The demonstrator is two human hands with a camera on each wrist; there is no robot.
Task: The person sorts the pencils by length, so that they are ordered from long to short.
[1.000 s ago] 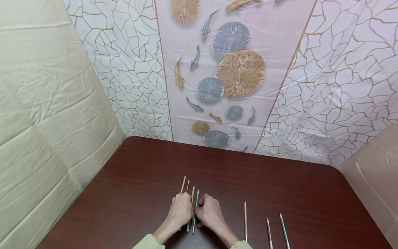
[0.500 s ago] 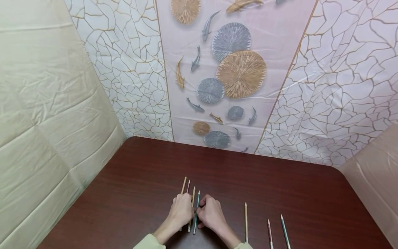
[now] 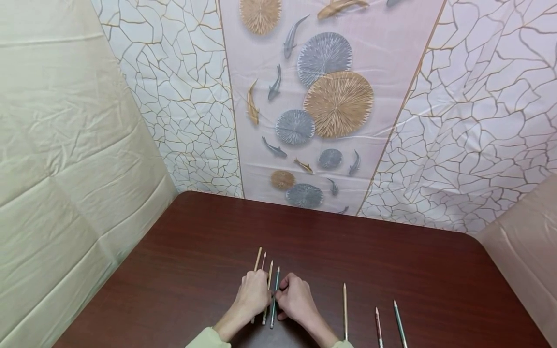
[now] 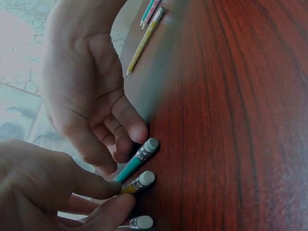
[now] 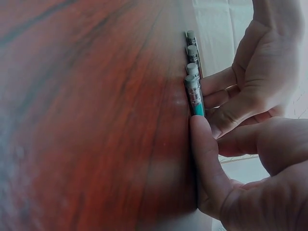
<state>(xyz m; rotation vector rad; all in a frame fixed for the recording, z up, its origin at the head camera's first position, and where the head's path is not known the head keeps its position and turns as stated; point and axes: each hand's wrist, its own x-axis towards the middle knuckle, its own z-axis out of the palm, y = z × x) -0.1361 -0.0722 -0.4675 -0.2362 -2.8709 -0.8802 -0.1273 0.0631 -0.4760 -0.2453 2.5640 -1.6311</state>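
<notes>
Handling close-set pencils with a light touch

The teal pencil [image 3: 272, 316] lies on the table between our two hands, point away from us and eraser end toward us. Just to its left is the yellow pencil [image 3: 264, 317], almost parallel, its tip set slightly farther out.

Our left hand [image 3: 254, 292] has its thumb and a finger drawn nearly together, with the yellow barrel pinched between them. On our right hand [image 3: 296, 297] the fingers are curled in against the teal pencil; whether they complete a pinch we cannot tell.

We judge the step in hand to be adjusting how these two lie. We do best to let the left fingers anchor the yellow one while the right ones press the teal low and near mid-barrel, since a push at one end would probably swivel it, and a high push could roll it.

The pink pencil [image 3: 263, 261] and the tan pencil [image 3: 257, 258] poke out past our left hand, partly covered by it, so we should mind that wrist. Well apart to the right lie a gold pencil [image 3: 345, 311], a red pencil [image 3: 379, 327] and a green pencil [image 3: 400, 323]. Beyond the table [image 3: 209, 232] hangs patterned cloth [image 3: 339, 104].
</notes>
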